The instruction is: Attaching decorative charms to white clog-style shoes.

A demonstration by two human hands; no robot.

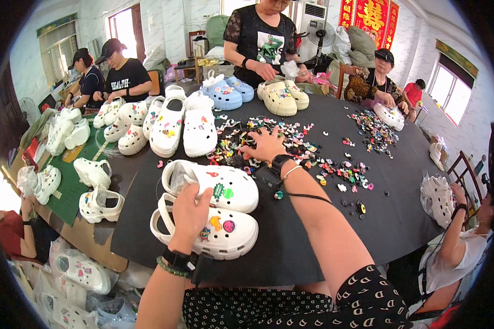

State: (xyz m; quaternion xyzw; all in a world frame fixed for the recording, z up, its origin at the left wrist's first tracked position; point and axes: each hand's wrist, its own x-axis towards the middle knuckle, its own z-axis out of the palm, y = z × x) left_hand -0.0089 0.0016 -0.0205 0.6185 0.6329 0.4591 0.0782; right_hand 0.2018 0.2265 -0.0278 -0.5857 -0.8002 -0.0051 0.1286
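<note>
Counter (291, 247), dark-topped, contents from left to right.

Lower left, beside the counter: white clogs in clear bags (85, 274). Left side: green mat (66, 211) bearing more white clogs. Next, two loose white clogs (101, 204), bare of charms, one behind the other. Beyond these, a row of decorated white clogs (167, 129), closing off the far left edge of the work space.

Centre left, before the person: one pair of white clogs (233, 189), side by side, toes rightward, both with coloured charms fitted. Left hand (191, 216) laid over them, fingers at the farther clog's opening; it hides part of both, and whether it is clamped I cannot tell.

Behind: blue clogs (222, 96), then cream clogs (282, 98), bounding the pile of charms (299, 134). Right hand (266, 147), fingers apart, over that pile's left part, covering some pieces. Black cord (307, 196) at the right forearm.

Right: second pile of charms (376, 134); far right, bagged white clogs (438, 200), a co-worker's hand beside them.
</note>
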